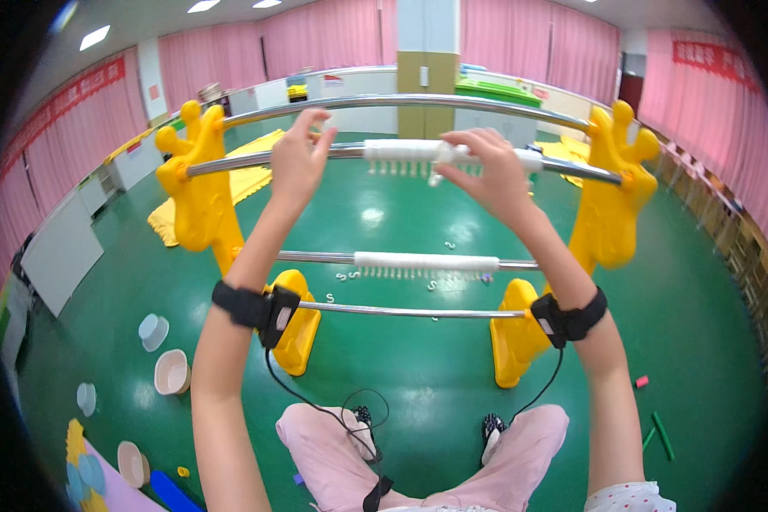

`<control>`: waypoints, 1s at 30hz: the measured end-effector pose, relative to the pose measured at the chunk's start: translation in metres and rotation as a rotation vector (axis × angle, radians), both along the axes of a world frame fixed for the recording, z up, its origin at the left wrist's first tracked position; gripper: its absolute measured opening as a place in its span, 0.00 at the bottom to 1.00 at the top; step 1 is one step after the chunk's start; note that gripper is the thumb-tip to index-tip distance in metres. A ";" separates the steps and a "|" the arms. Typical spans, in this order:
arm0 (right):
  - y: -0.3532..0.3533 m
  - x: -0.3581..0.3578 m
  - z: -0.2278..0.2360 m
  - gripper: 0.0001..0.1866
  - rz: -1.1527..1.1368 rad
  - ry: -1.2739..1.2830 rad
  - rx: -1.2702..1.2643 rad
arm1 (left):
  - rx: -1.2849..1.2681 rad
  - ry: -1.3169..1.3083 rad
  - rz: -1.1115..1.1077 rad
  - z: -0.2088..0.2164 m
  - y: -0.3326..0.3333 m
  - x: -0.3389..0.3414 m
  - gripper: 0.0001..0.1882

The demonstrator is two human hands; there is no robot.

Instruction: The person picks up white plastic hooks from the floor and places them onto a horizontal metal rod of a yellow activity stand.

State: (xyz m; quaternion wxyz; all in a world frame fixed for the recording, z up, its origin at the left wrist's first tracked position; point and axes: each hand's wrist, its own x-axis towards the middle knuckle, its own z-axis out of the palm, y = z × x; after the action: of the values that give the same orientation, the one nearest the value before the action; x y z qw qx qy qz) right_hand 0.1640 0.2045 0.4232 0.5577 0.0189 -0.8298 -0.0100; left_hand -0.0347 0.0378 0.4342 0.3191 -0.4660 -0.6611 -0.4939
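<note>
A yellow rack with giraffe-shaped ends (200, 196) stands before me, joined by metal bars. Around the upper front bar (247, 160) sits a white sleeve (401, 148) with a row of small white hooks hanging below it. My right hand (495, 166) pinches a small white plastic piece (440, 160), slightly blurred, against the right half of that sleeve. To the left of the sleeve, my left hand (300, 158) is raised at the same bar with curled fingers; a white bit shows at its fingertips, too small to name. A second hook-lined white sleeve (427, 262) is on a lower bar.
Several white S-shaped hooks (330, 299) lie on the green floor (384, 367). Basins (172, 372) stand at the left, near a blue piece (175, 491). Green sticks (662, 435) lie at the right. A black cable (316, 405) hangs from the wrist straps.
</note>
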 end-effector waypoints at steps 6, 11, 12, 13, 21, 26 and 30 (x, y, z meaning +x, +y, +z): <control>-0.025 -0.127 0.009 0.17 0.197 -0.087 0.059 | -0.201 0.118 0.215 0.003 0.024 -0.053 0.08; -0.010 -0.134 0.016 0.18 0.299 -0.337 -0.217 | -0.348 0.226 0.294 -0.002 0.033 -0.060 0.16; -0.007 -0.133 0.020 0.18 0.318 -0.354 -0.224 | -0.347 0.248 0.286 -0.003 0.035 -0.063 0.17; -0.008 -0.127 0.025 0.16 0.263 -0.429 -0.244 | -0.346 0.269 0.272 -0.004 0.037 -0.064 0.18; 0.002 -0.137 0.038 0.15 0.262 -0.623 -0.280 | -0.447 0.245 0.295 -0.004 0.040 -0.073 0.25; 0.005 -0.138 0.035 0.20 0.258 -0.635 -0.334 | -0.556 0.153 0.309 -0.002 0.042 -0.069 0.27; -0.004 -0.133 0.040 0.18 0.149 -0.695 -0.349 | -0.622 0.078 0.292 0.005 0.036 -0.064 0.27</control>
State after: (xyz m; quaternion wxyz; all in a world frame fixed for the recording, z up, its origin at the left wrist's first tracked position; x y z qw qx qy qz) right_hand 0.0309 0.2006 0.4631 0.2376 -0.0139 -0.9547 0.1788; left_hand -0.0989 0.0738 0.4397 0.2540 -0.4599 -0.8271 -0.1995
